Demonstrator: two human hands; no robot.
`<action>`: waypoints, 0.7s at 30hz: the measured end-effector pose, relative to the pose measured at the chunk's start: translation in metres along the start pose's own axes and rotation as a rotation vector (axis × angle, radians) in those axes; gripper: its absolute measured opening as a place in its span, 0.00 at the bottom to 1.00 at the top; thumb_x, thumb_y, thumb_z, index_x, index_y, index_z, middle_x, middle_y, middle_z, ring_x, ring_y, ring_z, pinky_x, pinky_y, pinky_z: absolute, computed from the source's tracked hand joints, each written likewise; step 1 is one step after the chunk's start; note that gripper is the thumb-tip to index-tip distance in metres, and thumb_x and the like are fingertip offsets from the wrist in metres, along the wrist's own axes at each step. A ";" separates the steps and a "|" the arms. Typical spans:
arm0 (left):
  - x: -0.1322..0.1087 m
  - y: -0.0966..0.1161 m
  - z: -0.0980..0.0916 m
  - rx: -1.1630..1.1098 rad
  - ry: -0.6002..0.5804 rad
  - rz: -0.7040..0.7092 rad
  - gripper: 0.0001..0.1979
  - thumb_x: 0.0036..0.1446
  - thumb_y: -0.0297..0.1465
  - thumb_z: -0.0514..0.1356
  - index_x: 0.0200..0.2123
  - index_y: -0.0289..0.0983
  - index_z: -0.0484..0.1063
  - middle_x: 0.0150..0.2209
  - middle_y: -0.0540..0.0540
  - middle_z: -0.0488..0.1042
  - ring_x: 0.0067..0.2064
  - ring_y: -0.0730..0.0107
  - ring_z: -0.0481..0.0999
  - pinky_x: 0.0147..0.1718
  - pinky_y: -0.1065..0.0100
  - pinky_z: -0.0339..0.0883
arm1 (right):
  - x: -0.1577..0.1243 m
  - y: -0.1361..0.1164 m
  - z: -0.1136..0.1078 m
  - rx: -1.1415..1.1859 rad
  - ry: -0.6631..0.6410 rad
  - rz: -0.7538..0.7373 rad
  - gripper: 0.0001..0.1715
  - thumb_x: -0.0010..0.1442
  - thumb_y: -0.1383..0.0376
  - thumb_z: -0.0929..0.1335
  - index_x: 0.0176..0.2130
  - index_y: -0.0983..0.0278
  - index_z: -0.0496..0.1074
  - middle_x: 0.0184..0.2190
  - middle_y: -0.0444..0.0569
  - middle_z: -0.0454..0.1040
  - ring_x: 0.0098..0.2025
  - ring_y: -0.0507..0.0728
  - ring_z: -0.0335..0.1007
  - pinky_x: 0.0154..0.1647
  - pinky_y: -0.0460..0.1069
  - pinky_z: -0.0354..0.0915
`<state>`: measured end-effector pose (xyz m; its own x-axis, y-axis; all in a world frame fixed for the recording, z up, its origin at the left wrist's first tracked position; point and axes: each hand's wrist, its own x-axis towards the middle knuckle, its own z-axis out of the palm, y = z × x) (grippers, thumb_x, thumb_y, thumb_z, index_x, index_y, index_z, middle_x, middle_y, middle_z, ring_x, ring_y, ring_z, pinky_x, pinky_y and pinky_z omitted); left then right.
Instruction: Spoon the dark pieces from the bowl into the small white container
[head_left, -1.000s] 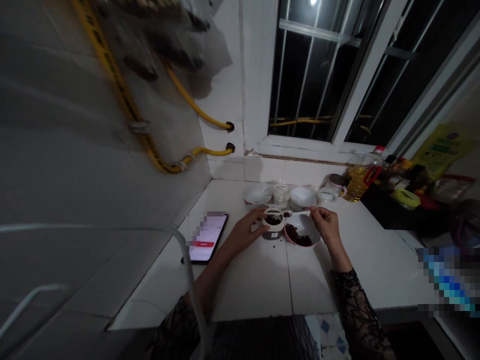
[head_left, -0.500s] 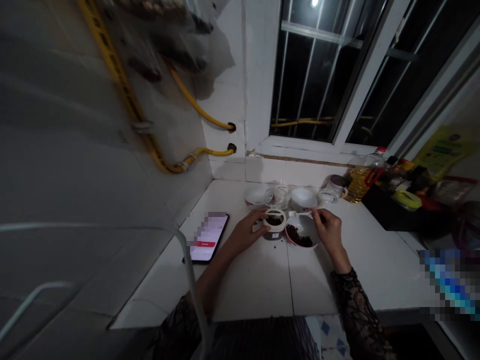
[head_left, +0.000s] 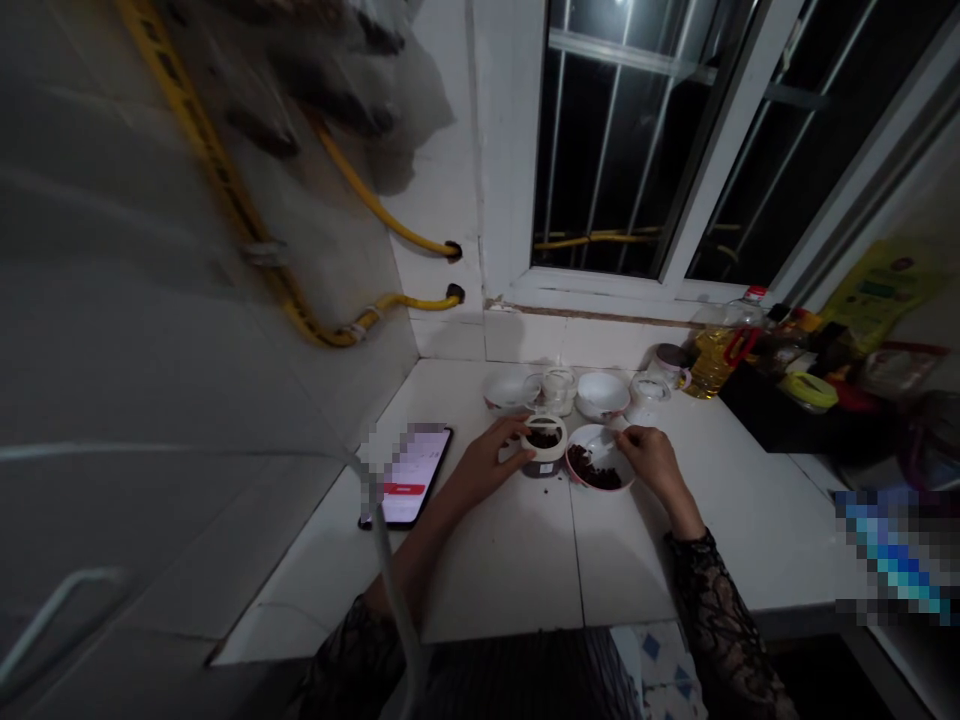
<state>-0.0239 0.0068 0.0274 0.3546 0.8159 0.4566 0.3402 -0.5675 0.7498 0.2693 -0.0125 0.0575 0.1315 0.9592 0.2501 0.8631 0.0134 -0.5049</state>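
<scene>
My left hand (head_left: 496, 457) grips the side of a small jar (head_left: 543, 468) with a pale rim and dark contents, thumb at the front and fingers at its far edge. Right beside it stands a white bowl (head_left: 627, 478) with a reddish outer edge, holding dark crumbly bits (head_left: 598, 474). Above the bowl's right rim, my right hand (head_left: 654, 462) pinches a small white spoon (head_left: 602, 446). Its tip is down inside the bowl, close to the dark bits. A few dark specks lie on the counter before the jar.
Behind stand two white bowls (head_left: 602, 392), a clear jar (head_left: 558, 388), another jar (head_left: 648, 397) and a mug (head_left: 670, 366). A lit phone (head_left: 415, 478) lies left. An oil bottle (head_left: 712, 360) and a dark box of condiments (head_left: 772, 415) stand right. A pale bent rod (head_left: 390, 570) crosses the near left.
My right hand has brought the spoon down from above the bowl's far rim into the bowl. My left hand keeps its hold on the jar. The view has shifted slightly.
</scene>
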 end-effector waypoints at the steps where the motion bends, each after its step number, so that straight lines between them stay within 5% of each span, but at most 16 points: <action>1: 0.000 -0.001 0.000 0.001 0.001 0.000 0.12 0.60 0.40 0.61 0.44 0.40 0.71 0.58 0.40 0.73 0.57 0.55 0.76 0.47 0.57 0.75 | 0.000 0.000 0.000 0.050 -0.005 0.004 0.23 0.59 0.51 0.64 0.22 0.62 0.75 0.20 0.50 0.75 0.24 0.55 0.66 0.25 0.47 0.53; 9: 0.000 0.000 0.000 0.014 -0.006 0.010 0.12 0.60 0.39 0.61 0.44 0.41 0.71 0.58 0.41 0.73 0.57 0.56 0.76 0.47 0.58 0.75 | 0.002 0.002 -0.007 0.418 -0.011 0.077 0.32 0.47 0.38 0.65 0.17 0.62 0.67 0.13 0.42 0.60 0.20 0.51 0.53 0.23 0.48 0.50; 21: 0.000 0.005 -0.002 0.013 -0.014 -0.015 0.11 0.59 0.39 0.60 0.43 0.41 0.71 0.58 0.41 0.73 0.57 0.55 0.76 0.47 0.58 0.76 | 0.004 0.006 -0.006 0.603 -0.036 0.142 0.36 0.42 0.33 0.69 0.16 0.61 0.63 0.12 0.38 0.52 0.17 0.48 0.43 0.18 0.47 0.40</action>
<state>-0.0240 0.0047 0.0320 0.3613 0.8229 0.4385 0.3568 -0.5564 0.7504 0.2776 -0.0099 0.0602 0.1988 0.9722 0.1235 0.4097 0.0320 -0.9116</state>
